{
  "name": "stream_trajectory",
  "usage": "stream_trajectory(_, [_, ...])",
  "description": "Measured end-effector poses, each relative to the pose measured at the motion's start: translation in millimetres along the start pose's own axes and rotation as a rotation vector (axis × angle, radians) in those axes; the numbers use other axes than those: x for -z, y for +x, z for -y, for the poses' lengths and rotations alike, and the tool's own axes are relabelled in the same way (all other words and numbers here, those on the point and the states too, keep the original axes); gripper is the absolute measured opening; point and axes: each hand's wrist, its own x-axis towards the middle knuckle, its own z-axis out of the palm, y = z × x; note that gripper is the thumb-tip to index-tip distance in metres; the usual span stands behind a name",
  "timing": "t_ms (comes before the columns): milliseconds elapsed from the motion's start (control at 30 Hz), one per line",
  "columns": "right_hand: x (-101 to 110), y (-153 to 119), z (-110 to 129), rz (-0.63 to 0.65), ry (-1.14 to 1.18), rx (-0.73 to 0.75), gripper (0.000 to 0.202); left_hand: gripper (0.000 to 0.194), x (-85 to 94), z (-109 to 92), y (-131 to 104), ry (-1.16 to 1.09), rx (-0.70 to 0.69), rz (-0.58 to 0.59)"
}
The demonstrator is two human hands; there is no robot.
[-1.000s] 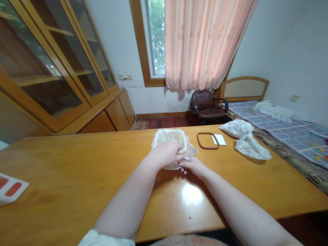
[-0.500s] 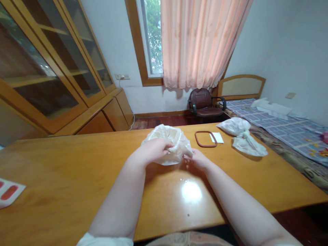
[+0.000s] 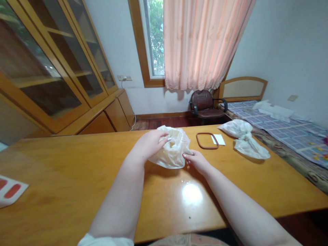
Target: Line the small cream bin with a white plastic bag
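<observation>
A whitish translucent plastic bag [image 3: 169,159] stands on the table in front of me, its mouth open upward and its rim crumpled. Inside it shows pale yellowish; whether a container sits within, I cannot tell. My left hand [image 3: 153,141] lies over the bag's left rim, touching it, fingers stretched out and a little apart. On the right side my right hand [image 3: 196,160] pinches an edge of the bag between thumb and fingers. Beyond that hand lie a brown rounded-square ring [image 3: 208,148] and a small white paper [image 3: 219,139].
A knotted white plastic bag [image 3: 243,136] rests at the table's right far edge. On the wooden table [image 3: 77,184], a white sheet with red shapes [image 3: 11,191] is at far left. Small bits lie near the light's reflection. A chair [image 3: 205,104] and bed [image 3: 271,119] stand beyond.
My left hand has shifted up and left along the rim, and its fingers have spread from a closer grip. The bag's mouth shows more. My right hand keeps its pinch.
</observation>
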Motion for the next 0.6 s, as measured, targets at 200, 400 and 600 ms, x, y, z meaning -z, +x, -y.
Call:
stream_trajectory(200, [-9.5, -2.4, -0.8, 0.156, 0.195, -0.017, 0.051, 0.041, -48.5, -49.5, 4.2, 0.149, 0.165, -0.044])
stream_trajectory(400, [-8.2, 1.4, 4.0, 0.025, 0.345, -0.078, 0.028, 0.028, -45.8, -31.7, 4.5, 0.157, 0.095, 0.11])
stream_trajectory(600, [-9.0, 0.4, 1.1, -0.018, 0.28, -0.025, 0.035, 0.026, -19.9, -11.7, -2.9, 0.134, 0.02, 0.216])
